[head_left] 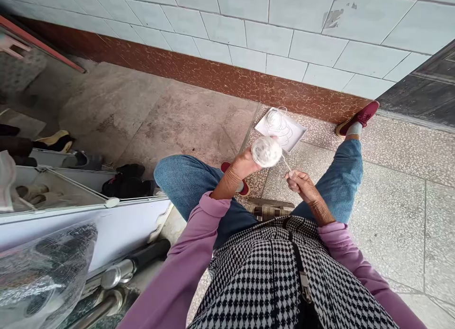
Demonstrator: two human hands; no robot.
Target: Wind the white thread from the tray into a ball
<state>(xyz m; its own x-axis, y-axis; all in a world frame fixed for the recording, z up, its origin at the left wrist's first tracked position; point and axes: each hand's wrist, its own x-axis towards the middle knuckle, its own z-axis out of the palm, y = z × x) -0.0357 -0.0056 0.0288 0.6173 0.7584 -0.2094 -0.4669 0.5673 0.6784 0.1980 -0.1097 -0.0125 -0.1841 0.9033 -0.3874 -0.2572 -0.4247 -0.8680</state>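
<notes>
My left hand (246, 163) grips a ball of white cord (266, 151), held up in front of my lap. From the ball's lower right side a short stretch of the cord runs to my right hand (302, 184), whose fingers are pinched on it. Beyond the ball, a shallow white tray (297, 130) lies on the floor with a loose, looped heap of white cord (274, 120) in it. Part of the tray is hidden behind the ball and my left fingers.
A tiled wall (245, 40) with a reddish-brown base runs along the far side. To my left stands a shoe rack (71, 196) holding several shoes, with metal pipes (117, 274) near it. A dark door (423, 92) is at the far right. Between my legs a woven stool seat (268, 211) shows.
</notes>
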